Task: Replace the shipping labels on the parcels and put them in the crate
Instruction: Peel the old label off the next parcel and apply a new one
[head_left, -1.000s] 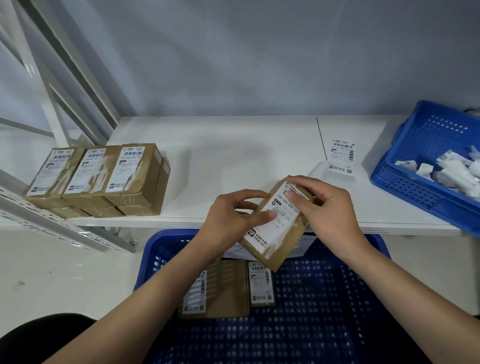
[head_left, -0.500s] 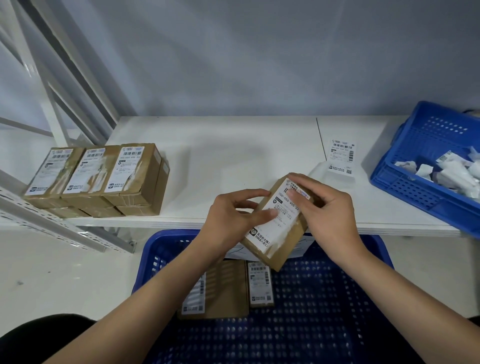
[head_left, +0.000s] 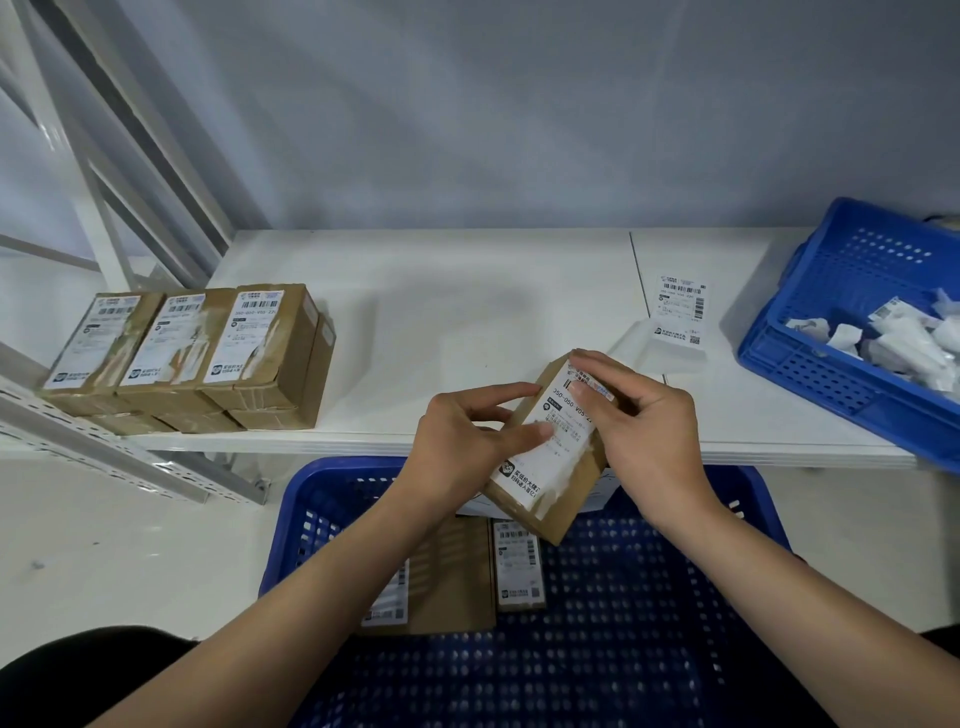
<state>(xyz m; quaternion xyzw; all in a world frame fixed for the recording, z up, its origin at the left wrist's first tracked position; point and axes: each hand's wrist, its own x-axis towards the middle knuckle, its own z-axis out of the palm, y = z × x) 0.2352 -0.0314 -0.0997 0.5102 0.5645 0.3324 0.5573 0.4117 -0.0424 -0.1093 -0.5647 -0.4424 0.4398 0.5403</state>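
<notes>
My left hand (head_left: 462, 441) grips the parcel (head_left: 550, 457) steady — my right hand (head_left: 636, 415) pinches its label's (head_left: 558, 441) top edge to peel it.

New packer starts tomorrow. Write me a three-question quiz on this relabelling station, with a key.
1. True or false: the parcel in hand is held above the near blue crate, not resting on the table.
2. What is the right hand doing? A) peeling the top edge of the label B) reaching for the loose label sheet C) resting in the far crate
3. Fill in: the far crate holds crumpled white ____.

Key:
1. True; the left hand grips it, thumb on the label.
2. A
3. Label scraps, by their look.
</notes>
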